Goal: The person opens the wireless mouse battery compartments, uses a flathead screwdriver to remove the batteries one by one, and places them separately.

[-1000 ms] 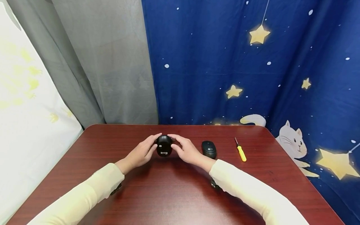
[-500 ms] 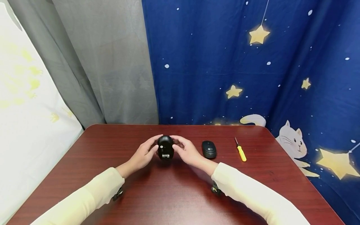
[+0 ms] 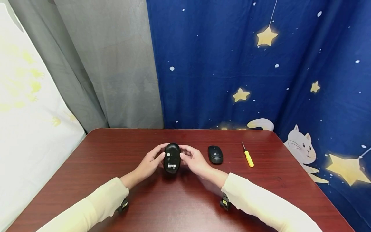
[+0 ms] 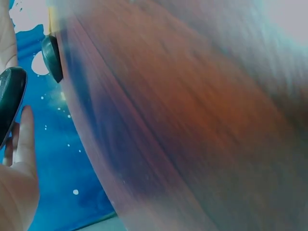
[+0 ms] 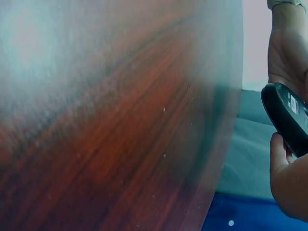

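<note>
A black computer mouse is held above the tabletop, its underside with a white label and a pale round spot turned toward the head camera. My left hand grips its left edge, thumb on the near side and fingers behind. On the opposite edge, my right hand holds it the same way. The right wrist view shows the labelled underside of the mouse between both hands. At the left border of the left wrist view, the mouse is partly cut off.
A second black mouse lies top side up on the red-brown table, right of the hands. Farther right lies a screwdriver with a yellow handle. Grey and blue star-patterned curtains hang behind the table's far edge.
Both hands have brought the held mouse slightly nearer and to the right, tilting it so more of its underside shows. The second mouse and the screwdriver stay put.
</note>
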### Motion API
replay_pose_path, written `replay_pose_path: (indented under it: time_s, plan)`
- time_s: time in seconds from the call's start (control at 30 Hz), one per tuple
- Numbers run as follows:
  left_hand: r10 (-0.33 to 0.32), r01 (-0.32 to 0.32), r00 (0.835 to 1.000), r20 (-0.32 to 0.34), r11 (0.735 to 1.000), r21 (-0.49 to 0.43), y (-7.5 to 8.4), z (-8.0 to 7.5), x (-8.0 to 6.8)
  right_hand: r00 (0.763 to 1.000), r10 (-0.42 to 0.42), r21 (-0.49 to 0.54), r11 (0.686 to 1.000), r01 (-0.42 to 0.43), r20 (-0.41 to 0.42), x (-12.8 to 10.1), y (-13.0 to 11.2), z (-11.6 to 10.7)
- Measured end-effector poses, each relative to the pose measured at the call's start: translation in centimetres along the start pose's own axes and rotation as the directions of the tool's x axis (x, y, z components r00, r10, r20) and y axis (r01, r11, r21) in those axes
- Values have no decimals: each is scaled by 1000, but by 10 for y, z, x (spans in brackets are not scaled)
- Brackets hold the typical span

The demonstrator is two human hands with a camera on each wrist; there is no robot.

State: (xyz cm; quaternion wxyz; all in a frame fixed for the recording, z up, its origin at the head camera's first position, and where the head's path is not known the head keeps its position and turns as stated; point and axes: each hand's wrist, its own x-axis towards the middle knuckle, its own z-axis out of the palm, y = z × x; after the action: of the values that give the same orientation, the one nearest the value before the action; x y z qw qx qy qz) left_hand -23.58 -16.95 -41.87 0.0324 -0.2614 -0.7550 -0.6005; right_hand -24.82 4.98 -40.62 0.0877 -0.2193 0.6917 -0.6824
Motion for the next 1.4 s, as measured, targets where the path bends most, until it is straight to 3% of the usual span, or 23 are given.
replay_pose_path:
  time_s: [0.2,0.43,0.83,1.0,1.17,1.4]
  plan:
    - [-39,40,999,4,991,-124,3,7,-4,997,72,74,995,-72,1,-6,-2,0]
    - [-132,132,991,17,958,-253,7,14,-9,993,113,123,986,-114,16,-13,-6,-1]
    - [-267,277,961,76,911,-305,8,20,-17,975,205,171,961,-216,82,-23,-4,-7]
    - [-270,292,956,113,904,-311,9,22,-20,975,204,167,962,-217,91,-26,-3,-9]
    - [-227,265,962,149,904,-336,8,24,-21,974,204,165,962,-217,95,-28,-1,-11]
    - [-214,253,966,146,903,-348,9,27,-23,976,197,168,963,-211,95,-30,-2,-14]
